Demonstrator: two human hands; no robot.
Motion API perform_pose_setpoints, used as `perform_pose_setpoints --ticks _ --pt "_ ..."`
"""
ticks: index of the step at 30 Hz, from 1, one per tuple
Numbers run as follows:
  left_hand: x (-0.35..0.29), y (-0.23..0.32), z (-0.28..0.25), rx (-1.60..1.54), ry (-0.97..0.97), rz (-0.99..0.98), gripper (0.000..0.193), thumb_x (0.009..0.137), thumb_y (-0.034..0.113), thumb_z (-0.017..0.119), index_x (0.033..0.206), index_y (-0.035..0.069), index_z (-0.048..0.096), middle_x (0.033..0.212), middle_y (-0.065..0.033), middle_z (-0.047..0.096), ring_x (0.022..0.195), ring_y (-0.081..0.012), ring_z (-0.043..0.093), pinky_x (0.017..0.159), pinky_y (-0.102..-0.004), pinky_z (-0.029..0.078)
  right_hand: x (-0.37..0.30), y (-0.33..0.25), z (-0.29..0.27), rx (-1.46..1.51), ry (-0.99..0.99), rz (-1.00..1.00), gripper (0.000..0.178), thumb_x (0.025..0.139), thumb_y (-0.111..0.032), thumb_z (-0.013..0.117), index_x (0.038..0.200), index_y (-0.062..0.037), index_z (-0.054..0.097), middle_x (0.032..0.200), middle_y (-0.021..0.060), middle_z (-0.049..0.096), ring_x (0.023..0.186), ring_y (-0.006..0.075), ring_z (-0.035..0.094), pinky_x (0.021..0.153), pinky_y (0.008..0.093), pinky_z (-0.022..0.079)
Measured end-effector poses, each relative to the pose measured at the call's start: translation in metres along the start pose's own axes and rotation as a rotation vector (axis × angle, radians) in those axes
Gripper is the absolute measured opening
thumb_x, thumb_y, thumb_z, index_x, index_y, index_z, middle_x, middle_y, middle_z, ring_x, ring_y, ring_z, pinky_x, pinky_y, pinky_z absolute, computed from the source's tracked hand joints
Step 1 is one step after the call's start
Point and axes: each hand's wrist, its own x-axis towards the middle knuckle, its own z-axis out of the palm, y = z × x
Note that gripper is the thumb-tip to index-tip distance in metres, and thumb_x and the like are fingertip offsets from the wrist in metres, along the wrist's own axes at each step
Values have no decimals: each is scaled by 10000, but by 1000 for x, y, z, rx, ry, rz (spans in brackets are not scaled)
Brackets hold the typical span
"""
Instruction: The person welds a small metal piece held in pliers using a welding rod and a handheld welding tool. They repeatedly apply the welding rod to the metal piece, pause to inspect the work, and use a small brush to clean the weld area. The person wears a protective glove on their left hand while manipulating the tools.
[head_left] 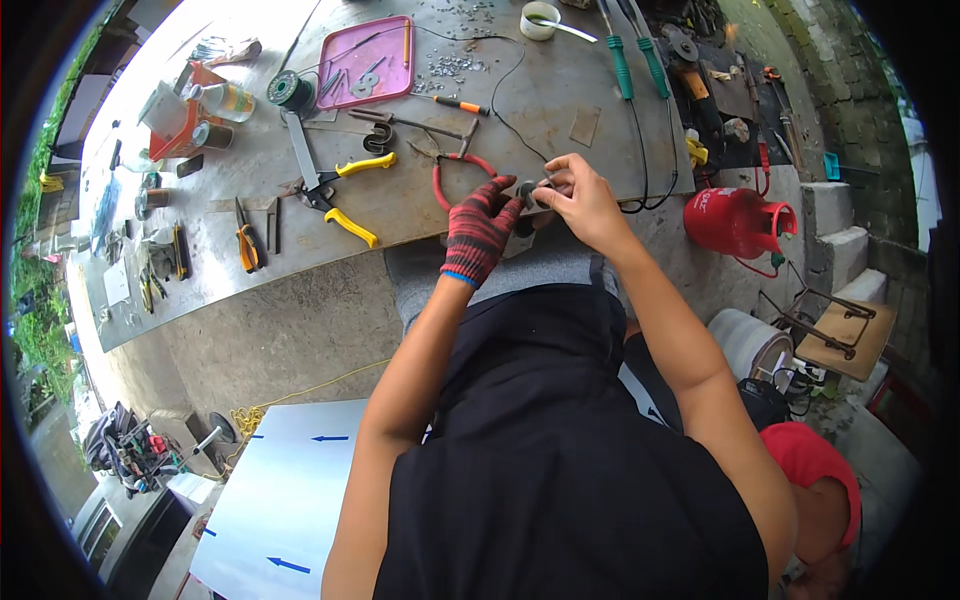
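My left hand [479, 230], in a red-and-black striped knit glove, pinches a small dark round metal piece [528, 192] at the bench's front edge. My bare right hand [588, 208] closes on the same piece from the other side, thumb and fingertips together. A thin dark wire [508, 124] runs from the spool [290, 91] across the bench towards my right fingertips; its end is hidden there. Just beyond my left hand lie red-handled pincers [437, 185], jaws pointing away. Yellow-handled snips [350, 228] lie further left.
A pink tray [392, 86] with metal bits stands at the back of the metal bench [340, 268]. Scattered small metal pieces [455, 66], a white cup [538, 22] and green-handled torches [621, 70] lie beyond. A red gas cylinder [722, 222] stands right; a person in red [815, 465] is behind right.
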Motion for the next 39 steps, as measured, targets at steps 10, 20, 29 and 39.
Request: perform_pose_setpoints --ticks 10,20,29,39 --pt "36 -31 28 301 93 -17 334 949 207 752 1252 69 720 956 -174 770 854 -242 745 799 -360 572 31 36 7 -161 -21 -53 420 857 -149 829 1212 16 676 1114 140 666 888 237 674 821 376 548" --pt "39 -22 20 96 24 -149 290 985 124 706 1266 52 723 1042 -157 789 957 -176 742 863 -321 568 13 33 14 -271 41 -297 613 838 -128 828 1406 -61 607 1288 125 613 1140 338 654 960 432 546" --pt "42 -16 17 123 -6 -174 319 982 176 718 1266 32 720 1066 -193 783 960 -226 760 862 -343 578 18 48 18 -270 89 -346 568 829 -129 829 1368 -76 658 1257 100 669 1072 313 690 907 405 563" --pt "37 -21 21 146 18 -137 309 973 158 731 1248 16 723 1110 -185 779 1006 -231 758 899 -347 579 21 37 8 -241 -46 -255 530 847 -69 800 1355 -34 653 1280 103 644 1053 334 693 937 422 570"
